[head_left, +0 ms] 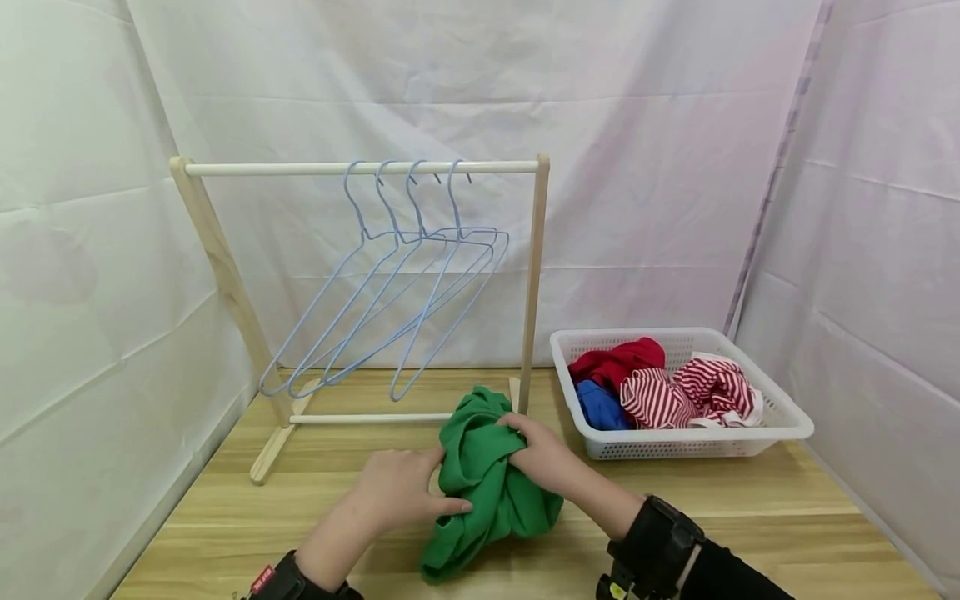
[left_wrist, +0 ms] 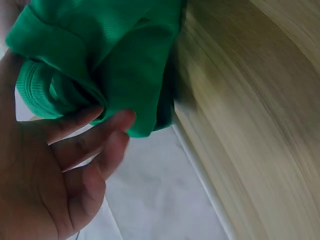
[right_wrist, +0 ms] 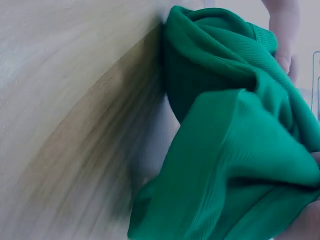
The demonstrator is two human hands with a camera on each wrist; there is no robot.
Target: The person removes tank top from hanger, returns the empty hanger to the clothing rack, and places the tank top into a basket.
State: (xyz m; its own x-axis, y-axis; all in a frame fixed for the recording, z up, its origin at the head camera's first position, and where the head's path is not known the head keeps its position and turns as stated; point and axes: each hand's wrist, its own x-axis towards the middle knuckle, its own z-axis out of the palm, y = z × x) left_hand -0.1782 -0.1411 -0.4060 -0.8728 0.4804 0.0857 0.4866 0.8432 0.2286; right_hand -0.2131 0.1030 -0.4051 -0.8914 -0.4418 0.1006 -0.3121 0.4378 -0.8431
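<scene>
A crumpled green garment (head_left: 483, 479) with ribbed fabric hangs bunched over the wooden table, in front of the hanger rack. My right hand (head_left: 542, 454) grips it from the upper right, fingers curled into the folds. On its left side my left hand (head_left: 401, 492) has thumb and forefinger spread, fingertips touching the cloth. In the left wrist view the fingers of the left hand (left_wrist: 55, 165) are loosely extended against the lower folds of the garment (left_wrist: 125, 70). The right wrist view is mostly filled by the garment (right_wrist: 240, 145), which hides most of the right hand.
Several blue wire hangers (head_left: 427, 308) hang from the white bar (head_left: 262, 169) of a wooden rack (head_left: 536, 275). To the right stands a white plastic basket (head_left: 787, 421) holding red (head_left: 618, 362), blue (head_left: 600, 407) and red-striped clothes (head_left: 712, 387). White curtains (head_left: 637, 208) surround the table (head_left: 697, 517).
</scene>
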